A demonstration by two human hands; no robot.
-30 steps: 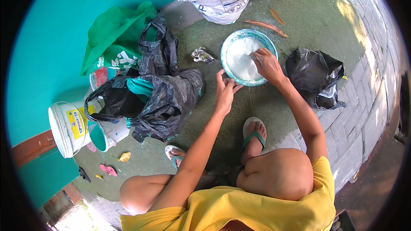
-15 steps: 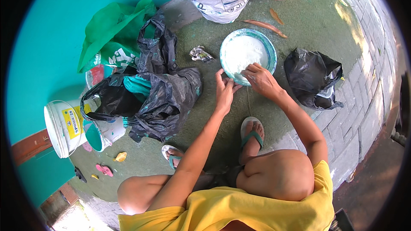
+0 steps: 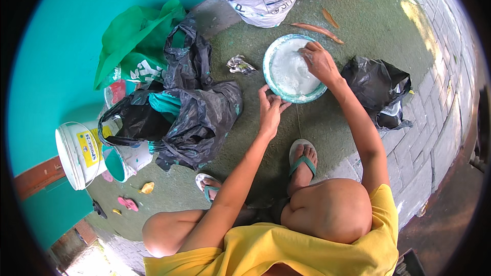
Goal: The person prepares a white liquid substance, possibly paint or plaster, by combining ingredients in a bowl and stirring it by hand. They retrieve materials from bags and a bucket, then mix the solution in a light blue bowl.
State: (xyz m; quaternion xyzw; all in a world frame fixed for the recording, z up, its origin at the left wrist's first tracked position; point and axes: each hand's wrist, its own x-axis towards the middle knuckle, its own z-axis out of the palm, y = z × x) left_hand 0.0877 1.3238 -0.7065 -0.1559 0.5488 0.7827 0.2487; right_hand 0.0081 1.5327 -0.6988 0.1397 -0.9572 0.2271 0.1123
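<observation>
"Bowl [image 3: 302, 98] first: where is it?"

"On the floor [image 3: 240, 156], ahead of the feet, between the black bags [image 3: 209, 117] on the left and the single bag [image 3: 375, 89] on the right, with the sack [image 3: 258, 0] beyond."

"And the hands?"

"Left hand [image 3: 269, 110] touches the near-left rim, thumb and finger spread along it. Whether it truly grips, I can't tell. Right hand [image 3: 320, 64] has its fingers curled over the far-right part of the mix [image 3: 289, 69]. I can't tell if they pinch a tool."

"Which step, then?"

"Mixing, I'd judge: the pale mix looks wet and uneven. The next move calls for a steady rim under the left hand, and a right hand that works the mix without pushing the bowl away."

"Which way does the bowl point?"

"Mouth up, seemingly level. It's round, so no long axis across it; its axis stands upright."
</observation>
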